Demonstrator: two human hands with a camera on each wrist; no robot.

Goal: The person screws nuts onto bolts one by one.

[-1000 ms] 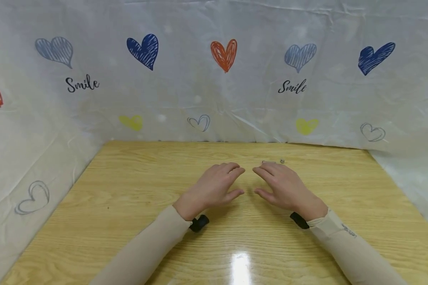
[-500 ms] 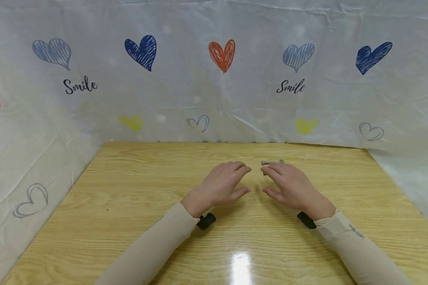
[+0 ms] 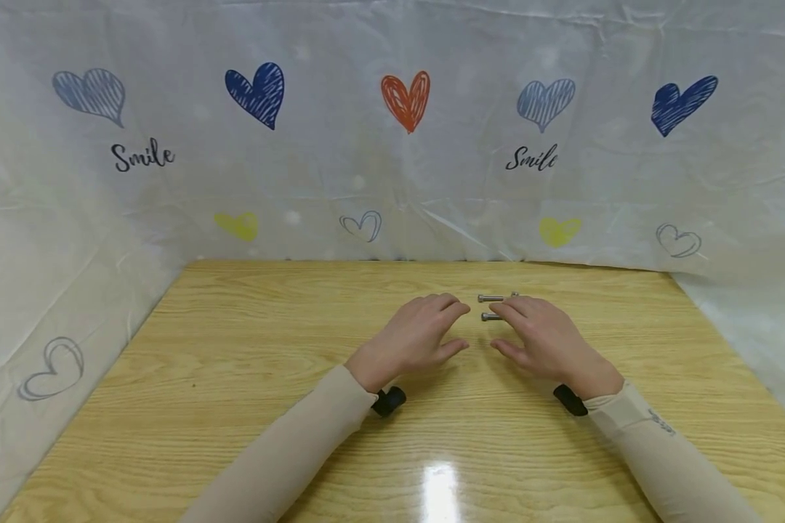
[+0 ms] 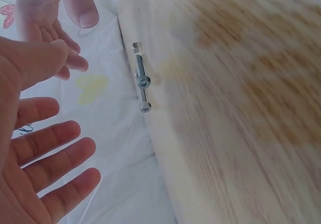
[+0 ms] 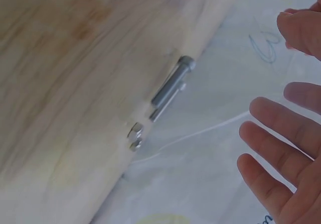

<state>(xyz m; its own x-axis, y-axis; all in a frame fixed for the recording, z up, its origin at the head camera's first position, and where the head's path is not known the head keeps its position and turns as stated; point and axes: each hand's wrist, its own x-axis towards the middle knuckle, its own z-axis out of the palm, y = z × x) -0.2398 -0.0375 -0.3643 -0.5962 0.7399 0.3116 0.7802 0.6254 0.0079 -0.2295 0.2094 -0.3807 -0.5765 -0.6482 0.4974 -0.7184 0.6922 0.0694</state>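
Note:
Two silver socket-head bolts lie on the table, the far bolt (image 3: 490,298) behind the near bolt (image 3: 489,317). In the right wrist view the near bolt (image 5: 171,85) overlaps the thinner-looking far bolt (image 5: 167,105), with a nut (image 5: 136,130) and a second nut (image 5: 135,144) past their threaded ends. The head view shows one nut (image 3: 514,294) just beyond my right hand (image 3: 546,338), which hides part of the near bolt. My left hand (image 3: 419,334) hovers left of the bolts. Both hands hold nothing, fingers relaxed and pointing towards each other.
The wooden table (image 3: 255,327) ends at a white cloth backdrop (image 3: 327,167) printed with hearts and "Smile". More cloth (image 3: 46,290) runs down the left side. Each wrist wears a black strap, such as the left strap (image 3: 389,400).
Both hands have shifted right and slightly away from me. The near bolt, hidden behind the right hand before, now shows its head between the hands.

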